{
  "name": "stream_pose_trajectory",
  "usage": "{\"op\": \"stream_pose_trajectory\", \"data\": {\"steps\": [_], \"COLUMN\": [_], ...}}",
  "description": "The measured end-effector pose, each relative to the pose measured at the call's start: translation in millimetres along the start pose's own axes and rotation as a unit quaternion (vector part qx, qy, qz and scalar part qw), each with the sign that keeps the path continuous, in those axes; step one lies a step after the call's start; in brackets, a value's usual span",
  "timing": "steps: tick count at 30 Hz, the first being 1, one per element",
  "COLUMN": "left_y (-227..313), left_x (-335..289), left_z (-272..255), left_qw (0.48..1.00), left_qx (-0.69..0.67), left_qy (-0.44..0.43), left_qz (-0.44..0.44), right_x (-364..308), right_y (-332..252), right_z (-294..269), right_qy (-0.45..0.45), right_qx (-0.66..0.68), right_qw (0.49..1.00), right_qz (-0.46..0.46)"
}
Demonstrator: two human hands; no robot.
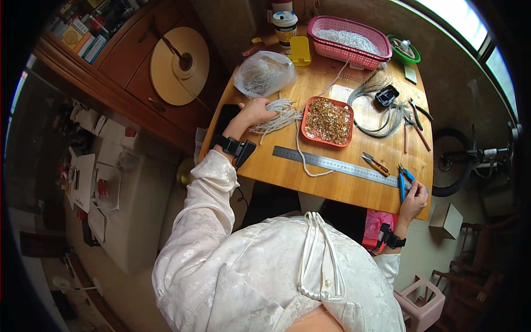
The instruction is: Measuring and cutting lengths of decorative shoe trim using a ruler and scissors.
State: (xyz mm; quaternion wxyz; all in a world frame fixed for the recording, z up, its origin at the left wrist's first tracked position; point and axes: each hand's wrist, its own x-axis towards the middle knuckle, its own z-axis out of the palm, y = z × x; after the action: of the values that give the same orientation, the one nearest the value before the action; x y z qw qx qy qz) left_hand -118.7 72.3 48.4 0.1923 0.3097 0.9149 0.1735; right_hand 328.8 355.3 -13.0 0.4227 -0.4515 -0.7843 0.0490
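My left hand is at the left of the table, its fingers closed on the end of a bundle of white bead strands. One strand runs away from the bundle and curves down across the steel ruler. At the table's front right corner, my right hand grips the handle of blue-handled pliers, their jaws pointing away from me. An orange-handled pair of snips lies beside the ruler. Between my hands, an orange-red tray holds many small gold-coloured pieces.
A clear plastic bag with wire-like strands stands behind my left hand. Farther back are a pink basket, a yellow holder and a tub. Grey cords, a black container and more pliers lie at the right.
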Motion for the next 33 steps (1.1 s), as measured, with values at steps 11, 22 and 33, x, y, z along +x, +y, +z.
{"op": "stream_pose_trajectory", "data": {"steps": [11, 22, 33], "left_y": [5, 6, -3], "left_x": [-7, -4, 4], "left_z": [-5, 11, 11], "left_qw": [0.999, 0.994, 0.997], "left_qx": [-0.01, 0.068, 0.027], "left_qy": [-0.027, 0.074, 0.067], "left_qz": [0.017, 0.037, 0.029], "right_x": [-1, 0, 0], "right_y": [3, 0, -1], "right_z": [1, 0, -1], "right_qy": [-0.009, -0.01, -0.024], "right_qx": [0.0, -0.006, 0.006], "right_qw": [1.0, 1.0, 0.999], "right_qz": [0.009, 0.01, 0.026]}}
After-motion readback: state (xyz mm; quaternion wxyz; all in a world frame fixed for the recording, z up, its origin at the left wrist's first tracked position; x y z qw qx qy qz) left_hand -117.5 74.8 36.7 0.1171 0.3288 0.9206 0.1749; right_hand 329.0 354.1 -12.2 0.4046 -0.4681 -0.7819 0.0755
